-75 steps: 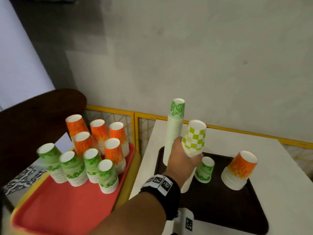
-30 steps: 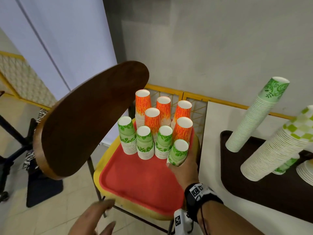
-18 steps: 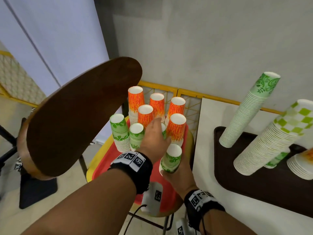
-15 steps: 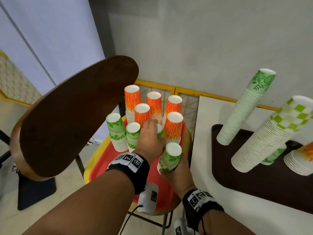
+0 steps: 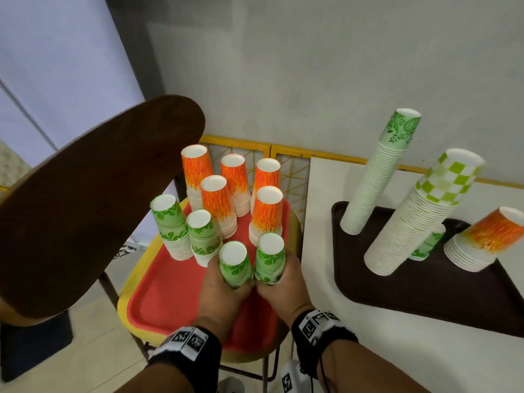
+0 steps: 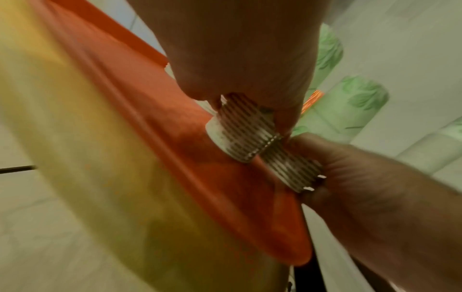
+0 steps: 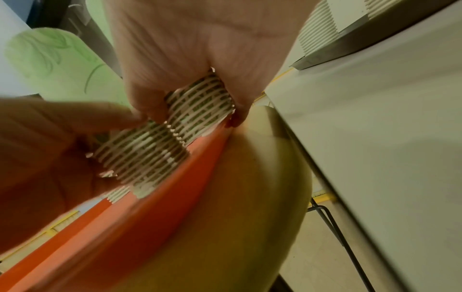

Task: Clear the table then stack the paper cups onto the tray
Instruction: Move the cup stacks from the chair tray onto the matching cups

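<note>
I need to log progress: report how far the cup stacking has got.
Done: a tall green stack, a checkered stack and an orange stack stand on the brown tray. In hand: the left hand and right hand each grip a green-leaf stack. Left: seven stacks on the red tray.

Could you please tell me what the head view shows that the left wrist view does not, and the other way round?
Only the head view shows the orange cup stacks behind the hands, the brown tray on the white table with its tall stacks, and the chair back. Only the left wrist view shows the ribbed rims at the bases of the two held stacks, just above the red tray. Both show the left hand gripping one green leaf cup stack and the right hand gripping another.
</note>
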A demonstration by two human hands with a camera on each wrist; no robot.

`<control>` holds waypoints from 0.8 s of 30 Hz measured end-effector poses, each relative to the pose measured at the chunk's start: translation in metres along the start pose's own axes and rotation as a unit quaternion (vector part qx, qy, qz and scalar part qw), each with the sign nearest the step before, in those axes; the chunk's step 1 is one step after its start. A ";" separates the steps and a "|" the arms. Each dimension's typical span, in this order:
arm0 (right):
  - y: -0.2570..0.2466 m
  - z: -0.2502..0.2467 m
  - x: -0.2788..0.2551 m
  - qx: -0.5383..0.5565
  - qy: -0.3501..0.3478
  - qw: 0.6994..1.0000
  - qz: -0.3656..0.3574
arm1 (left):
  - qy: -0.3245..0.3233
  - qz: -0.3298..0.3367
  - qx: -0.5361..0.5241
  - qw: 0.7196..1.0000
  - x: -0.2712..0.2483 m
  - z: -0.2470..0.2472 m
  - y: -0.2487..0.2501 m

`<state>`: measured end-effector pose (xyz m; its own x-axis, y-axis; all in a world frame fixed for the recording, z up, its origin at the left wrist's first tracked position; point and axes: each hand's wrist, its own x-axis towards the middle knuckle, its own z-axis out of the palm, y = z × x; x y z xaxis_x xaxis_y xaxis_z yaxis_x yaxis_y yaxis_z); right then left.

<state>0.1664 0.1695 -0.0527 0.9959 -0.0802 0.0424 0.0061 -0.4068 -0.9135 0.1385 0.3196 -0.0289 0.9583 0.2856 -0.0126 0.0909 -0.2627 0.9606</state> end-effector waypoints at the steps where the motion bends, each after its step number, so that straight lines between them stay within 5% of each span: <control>1: -0.002 -0.003 -0.002 0.005 0.004 1.000 0.000 | -0.011 -0.005 -0.006 1.000 0.002 0.001 -0.007; 10: -0.035 -0.060 -0.037 0.060 0.044 0.996 -0.042 | -0.016 0.036 -0.011 0.999 0.000 0.016 0.009; 20: -0.044 -0.272 -0.022 0.115 0.297 0.939 -0.130 | -0.132 0.173 -0.006 0.976 -0.057 0.108 0.094; 24: -0.020 -0.330 0.023 0.089 0.323 0.935 -0.118 | -0.153 0.205 -0.050 0.965 -0.092 0.160 0.137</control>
<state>0.1592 -0.1247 0.1006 0.7033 -0.5628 0.4343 0.2918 -0.3285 -0.8983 0.1062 0.1096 0.0595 0.9445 -0.1131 0.3086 -0.3259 -0.2014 0.9237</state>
